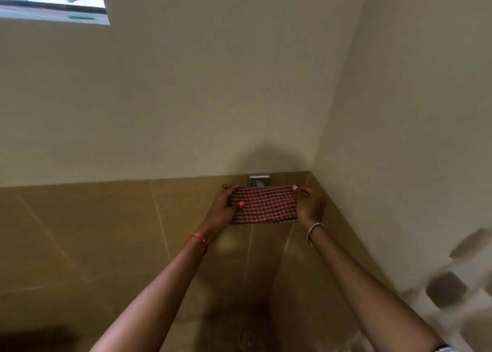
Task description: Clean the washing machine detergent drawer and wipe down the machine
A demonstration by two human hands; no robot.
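Cloth (263, 205), red and checked, is held stretched flat between both hands in front of a metal fitting (258, 181) on the tiled wall (106, 231), close to the room's corner. The left hand (226, 207) pinches its left edge with the thumb across the front, and the right hand (310, 205) grips the right edge. A floor drain (249, 338) lies below. Neither the washing machine nor its drawer is in view, so no cleaning can be confirmed. This looks like readying or rinsing the cloth at a tap, and I cannot tell which. As far as this shows, the drawer and the wipe-down remain.
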